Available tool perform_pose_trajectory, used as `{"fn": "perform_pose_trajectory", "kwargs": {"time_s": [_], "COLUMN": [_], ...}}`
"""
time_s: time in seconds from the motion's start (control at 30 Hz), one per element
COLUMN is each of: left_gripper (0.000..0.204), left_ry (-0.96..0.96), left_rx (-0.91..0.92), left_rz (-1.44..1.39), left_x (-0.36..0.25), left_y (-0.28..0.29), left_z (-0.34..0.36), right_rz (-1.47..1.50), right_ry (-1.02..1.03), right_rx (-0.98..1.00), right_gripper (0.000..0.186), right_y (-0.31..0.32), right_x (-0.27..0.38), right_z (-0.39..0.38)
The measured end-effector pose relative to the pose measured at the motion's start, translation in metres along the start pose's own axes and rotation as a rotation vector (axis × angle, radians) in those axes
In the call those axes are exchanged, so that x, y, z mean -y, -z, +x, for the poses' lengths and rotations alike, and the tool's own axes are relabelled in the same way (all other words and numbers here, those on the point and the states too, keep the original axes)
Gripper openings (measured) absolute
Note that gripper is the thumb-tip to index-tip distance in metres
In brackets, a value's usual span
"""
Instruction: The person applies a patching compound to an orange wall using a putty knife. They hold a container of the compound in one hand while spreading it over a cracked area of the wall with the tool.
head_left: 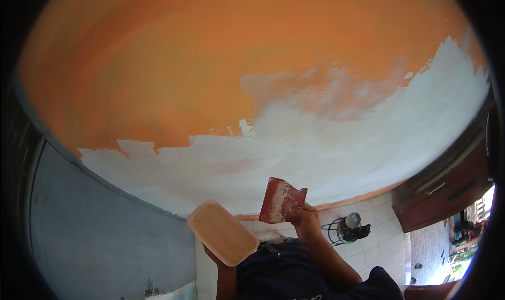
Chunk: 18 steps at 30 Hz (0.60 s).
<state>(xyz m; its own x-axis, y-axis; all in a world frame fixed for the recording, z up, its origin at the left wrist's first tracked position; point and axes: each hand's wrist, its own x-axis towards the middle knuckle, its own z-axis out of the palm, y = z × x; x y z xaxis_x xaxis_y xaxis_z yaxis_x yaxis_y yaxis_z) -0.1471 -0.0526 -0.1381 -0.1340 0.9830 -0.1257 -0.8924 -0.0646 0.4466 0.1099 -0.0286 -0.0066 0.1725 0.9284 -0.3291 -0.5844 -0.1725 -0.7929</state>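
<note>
In my right hand [307,219] is a red putty scraper [276,204], its wide blade streaked with pale dried filler and angled up toward the wall. My left hand [211,255], mostly hidden, supports a shallow, peach-coloured rectangular tub [223,232] from beneath and along its near left side. What the tub holds, if anything, I cannot make out. Before me rises an orange wall [158,79]; white filler [326,147] covers its lower part with a ragged upper edge. Toward the right the white thins to a smeared patch. Both tools are apart from the wall.
A grey door [110,221] stands on the left. Right of me, a black metal stool [336,237] with a round container [353,220] on it stands on the white tiled floor [372,237]. Farther right, a brown wooden door [447,195] adjoins a bright doorway.
</note>
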Motion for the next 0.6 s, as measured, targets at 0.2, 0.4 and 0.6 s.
{"fn": "perform_pose_trajectory", "kwargs": {"time_s": [0.2, 0.4, 0.6], "left_gripper": [0.065, 0.055, 0.052], "left_ry": [0.043, 0.115, 0.245], "left_rx": [0.062, 0.061, 0.154], "left_rz": [0.017, 0.031, -0.059], "left_x": [0.013, 0.026, 0.032], "left_y": [-0.047, -0.067, -0.081], "left_z": [0.004, 0.0, 0.006], "right_rz": [0.368, -0.101, 0.01], "right_ry": [-0.053, -0.012, 0.056], "right_rx": [0.11, 0.171, 0.111], "right_gripper": [0.036, 0.025, 0.029], "right_y": [0.008, 0.011, -0.015], "right_x": [0.022, 0.067, 0.117], "right_z": [-0.003, -0.014, -0.03]}}
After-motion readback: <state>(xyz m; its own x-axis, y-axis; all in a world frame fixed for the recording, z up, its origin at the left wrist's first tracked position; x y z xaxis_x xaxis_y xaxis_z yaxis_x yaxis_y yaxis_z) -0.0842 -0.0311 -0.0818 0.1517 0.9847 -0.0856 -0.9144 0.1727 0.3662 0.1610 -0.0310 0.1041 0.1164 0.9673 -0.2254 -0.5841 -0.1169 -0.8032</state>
